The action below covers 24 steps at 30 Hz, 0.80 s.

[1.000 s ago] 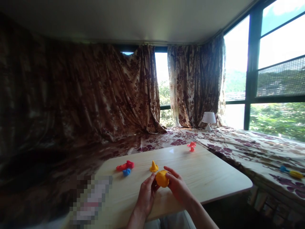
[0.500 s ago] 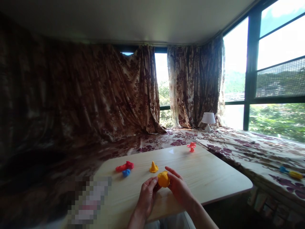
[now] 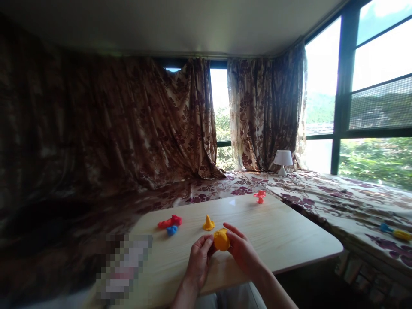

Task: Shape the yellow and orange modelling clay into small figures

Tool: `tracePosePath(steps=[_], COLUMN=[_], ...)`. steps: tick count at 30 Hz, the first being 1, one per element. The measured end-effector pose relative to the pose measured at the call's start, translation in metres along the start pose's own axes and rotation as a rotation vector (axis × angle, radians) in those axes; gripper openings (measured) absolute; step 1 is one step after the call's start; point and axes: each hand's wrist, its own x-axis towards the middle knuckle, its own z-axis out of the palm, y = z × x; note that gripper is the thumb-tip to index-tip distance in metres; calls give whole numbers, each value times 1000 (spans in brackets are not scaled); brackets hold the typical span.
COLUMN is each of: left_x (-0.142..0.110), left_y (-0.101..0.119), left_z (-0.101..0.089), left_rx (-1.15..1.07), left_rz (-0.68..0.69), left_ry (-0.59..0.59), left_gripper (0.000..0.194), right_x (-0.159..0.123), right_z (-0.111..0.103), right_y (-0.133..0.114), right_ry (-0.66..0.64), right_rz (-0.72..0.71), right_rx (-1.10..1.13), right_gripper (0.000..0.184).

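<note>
Between both hands, above the near part of the pale table, is a rounded, flattened lump of yellow modelling clay point(image 3: 222, 240). My left hand point(image 3: 200, 257) pinches its left edge with thumb and fingers. On the other side, my right hand point(image 3: 243, 253) grips the right edge, its index finger stretched out behind the lump. Just beyond them a pointed yellow clay cone with a wide brim point(image 3: 208, 223) stands upright on the table. Red clay point(image 3: 165, 224) lies to the left, with a small blue clay lump point(image 3: 172, 231) right in front of it.
A pinkish-red clay shape point(image 3: 260, 197) stands near the far edge of the table point(image 3: 296, 236). A blurred-out patch point(image 3: 125, 270) covers the table's left side. Beyond are a white lamp point(image 3: 283, 158) and a blue-and-yellow object point(image 3: 401, 234) on flowered cloth.
The view has shifted slightly. Both hands keep their hold on the yellow clay, which has barely moved; the pieces on the table stay where they were.
</note>
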Motion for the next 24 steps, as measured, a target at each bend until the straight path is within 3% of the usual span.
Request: tracePosePath(steps=[8,12,16,21,24], left_x=[2,1,-3,-3,-3], left_y=[-5,-5,-2,-3,-6], left_z=[-2,-2,2,2,0], left_rx=[41,181,312,309,284], left_rz=[24,61,100,98,95], left_ry=[24,3,-91,-64,-44], left_gripper=[27,25,27,28,30], right_x=[2,4,5,5,4], right_z=[-1,-3,-3,-2,-2], right_y=[0,0,2,7,7], right_ry=[8,27,12,6,-4], right_rz=[-31,-92,-46,-39,-41], right_rx=[57,102,23,-75,-105], right_gripper=[46,48,46,33,34])
